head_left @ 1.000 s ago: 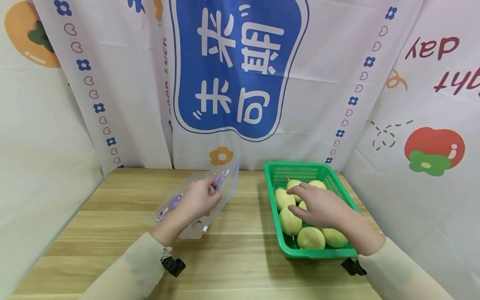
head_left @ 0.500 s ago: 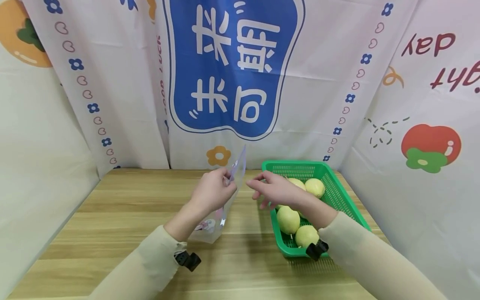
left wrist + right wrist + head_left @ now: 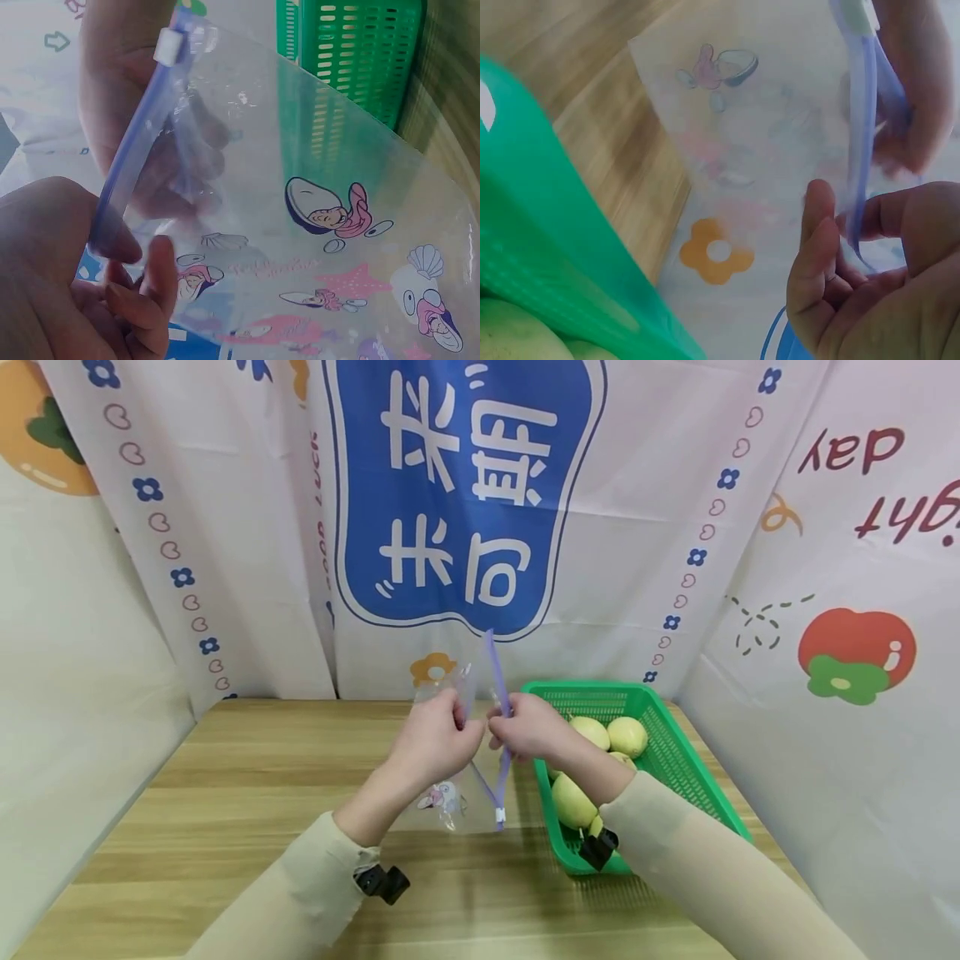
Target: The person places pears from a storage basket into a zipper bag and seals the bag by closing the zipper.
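A clear slider zip bag (image 3: 442, 806) with cartoon shell prints hangs upright between my hands, above the table. Its purple zip strip (image 3: 498, 672) is spread apart into a V, with the white slider (image 3: 500, 815) at the near end. My left hand (image 3: 433, 739) pinches one side of the mouth between thumb and fingers. On the other side, my right hand (image 3: 534, 727) grips the purple strip. Close up in the left wrist view, the bag's printed face (image 3: 322, 262) spreads out flat, and part of the right hand shows through the film.
A green plastic basket (image 3: 678, 768) holding several yellow-green pears (image 3: 628, 737) stands on the right, partly under my right forearm. The wooden table (image 3: 187, 810) ends at a printed cloth backdrop (image 3: 630, 568), with cloth on both sides too.
My right hand has come left from over the pears and taken hold of the bag's mouth. The left hand has brought the bag rightward and upright, and the mouth has parted.
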`<state>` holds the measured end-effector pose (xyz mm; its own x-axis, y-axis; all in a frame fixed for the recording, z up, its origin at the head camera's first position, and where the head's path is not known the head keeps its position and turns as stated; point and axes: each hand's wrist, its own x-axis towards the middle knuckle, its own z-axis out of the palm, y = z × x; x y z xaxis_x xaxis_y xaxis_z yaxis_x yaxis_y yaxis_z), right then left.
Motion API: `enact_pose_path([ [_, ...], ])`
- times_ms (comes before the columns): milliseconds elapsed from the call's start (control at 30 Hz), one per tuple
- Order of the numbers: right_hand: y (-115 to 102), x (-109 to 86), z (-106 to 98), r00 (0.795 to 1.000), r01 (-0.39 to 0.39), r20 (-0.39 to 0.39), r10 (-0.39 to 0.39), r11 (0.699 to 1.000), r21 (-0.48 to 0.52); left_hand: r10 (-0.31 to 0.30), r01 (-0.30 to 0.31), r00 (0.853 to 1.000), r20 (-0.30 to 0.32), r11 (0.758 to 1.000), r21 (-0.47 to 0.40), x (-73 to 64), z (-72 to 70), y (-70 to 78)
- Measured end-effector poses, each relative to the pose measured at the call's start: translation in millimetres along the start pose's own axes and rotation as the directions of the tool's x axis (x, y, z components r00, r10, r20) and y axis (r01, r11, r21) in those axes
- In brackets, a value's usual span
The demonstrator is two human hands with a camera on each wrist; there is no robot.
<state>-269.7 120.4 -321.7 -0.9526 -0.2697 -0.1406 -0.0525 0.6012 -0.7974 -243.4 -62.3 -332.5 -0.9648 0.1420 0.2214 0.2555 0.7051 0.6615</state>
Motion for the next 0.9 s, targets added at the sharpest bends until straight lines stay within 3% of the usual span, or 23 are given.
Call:
enact_pose_path([
  [133, 2.8, 2.7, -2.7, 0.999, -0.006, -0.034, 0.005, 1.0, -0.025, -0.052, 0.053, 0.998, -0.028, 0.998, 0.036, 3.8, -9.1, -0.1],
  [233, 3.7, 3.0, -5.8, 0.999, 0.008, -0.042, -0.011, 0.997, -0.08, -0.05, 0.054, 0.997, -0.064, 0.996, 0.066, 8.2, -18.0, -2.2],
  [333, 3.3, 2.6, -10.4, 0.999, 0.02, -0.031, -0.023, 0.994, -0.108, -0.045, 0.048, 0.998, -0.054, 0.997, 0.053, 12.9, -30.1, -5.5],
  [533, 10.9, 3.3, -27.9, 0.998, -0.056, 0.005, 0.057, 0.989, -0.137, -0.159, 0.159, 0.987, -0.007, 0.986, 0.044, 20.4, -70.8, -21.1],
  [667, 18.8, 5.7, -37.7, 0.993, -0.111, 0.018, 0.116, 0.977, -0.182, -0.202, 0.202, 0.979, 0.009, 0.979, 0.015, 21.0, -92.7, -30.2],
  [767, 21.8, 7.4, -38.7, 0.993, -0.097, 0.049, 0.107, 0.982, -0.164, -0.216, 0.217, 0.976, 0.036, 0.976, -0.023, 20.6, -97.7, -31.2],
  [900, 22.4, 6.1, -35.8, 0.994, -0.057, 0.086, 0.071, 0.987, -0.15, -0.192, 0.195, 0.979, 0.069, 0.98, -0.042, 19.6, -96.6, -28.7],
])
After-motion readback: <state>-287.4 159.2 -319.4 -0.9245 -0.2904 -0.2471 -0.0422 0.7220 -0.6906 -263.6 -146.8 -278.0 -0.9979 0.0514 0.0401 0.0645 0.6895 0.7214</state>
